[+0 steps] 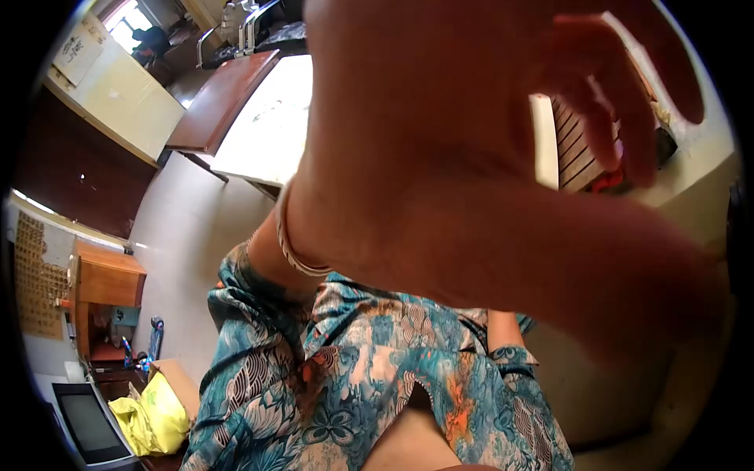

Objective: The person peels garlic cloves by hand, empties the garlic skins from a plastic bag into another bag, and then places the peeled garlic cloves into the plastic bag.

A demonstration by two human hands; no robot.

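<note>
My left hand (440, 165) is held up very close to the camera and fills the upper middle and right of the view. It looks dark and blurred. The thumb stretches to the lower right, and the slightly bent fingers point to the upper right, apart from each other. Nothing shows between them. A thin twisted bracelet (289, 243) circles the wrist. Of my right arm only a bit of forearm (505, 330) shows below the left hand; the right hand is hidden. I wear a teal patterned garment (353, 392).
Behind my left hand stands a white-topped table (271, 118) beside a reddish-brown board (224, 102). Metal-framed chairs (250, 35) are at the back. On the left are a wooden cabinet (110, 271), a yellow bag (153, 416) in a box and a dark-screened device (88, 420).
</note>
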